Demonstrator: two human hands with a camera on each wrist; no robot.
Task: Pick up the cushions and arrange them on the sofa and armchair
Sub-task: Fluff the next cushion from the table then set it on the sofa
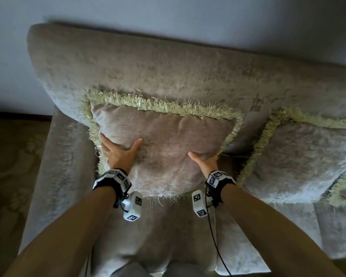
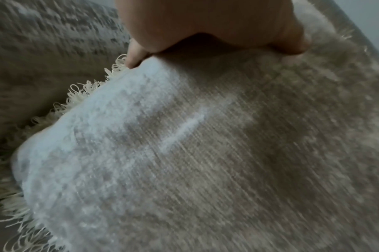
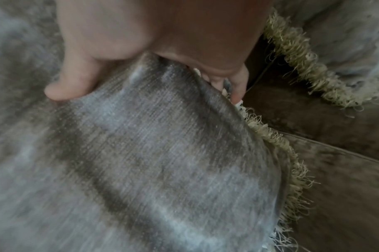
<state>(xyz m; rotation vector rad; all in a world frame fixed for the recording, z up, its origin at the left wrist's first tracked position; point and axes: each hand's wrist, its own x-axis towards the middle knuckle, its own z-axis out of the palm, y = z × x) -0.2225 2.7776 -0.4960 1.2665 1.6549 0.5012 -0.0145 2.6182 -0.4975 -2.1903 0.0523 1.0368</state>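
Head view: nearest are two bare forearms reaching forward, each with a black wrist band [image 1: 220, 181] carrying white marker blocks, and a thin black cable [image 1: 214, 236] hanging from the right one. The left hand [image 1: 119, 152] grips the left edge of a beige fringed cushion [image 1: 168, 148], thumb spread across the front face and the fingers wrapped round the fringed side. The right hand [image 1: 205, 161] grips the cushion's right edge the same way, thumb on the front and fingers behind; in the right wrist view the thumb [image 3: 76, 85] presses into the fabric and the fingers [image 3: 236, 88] curl over the fringe. The cushion is held upright over the seat at the left end of the sofa [image 1: 168, 66], its top edge against the backrest. Just to the right a second fringed cushion [image 1: 300, 156] leans on the sofa. Beyond the backrest is a pale wall [image 1: 168, 11], and a patterned carpet [image 1: 14, 156] lies left of the sofa arm.
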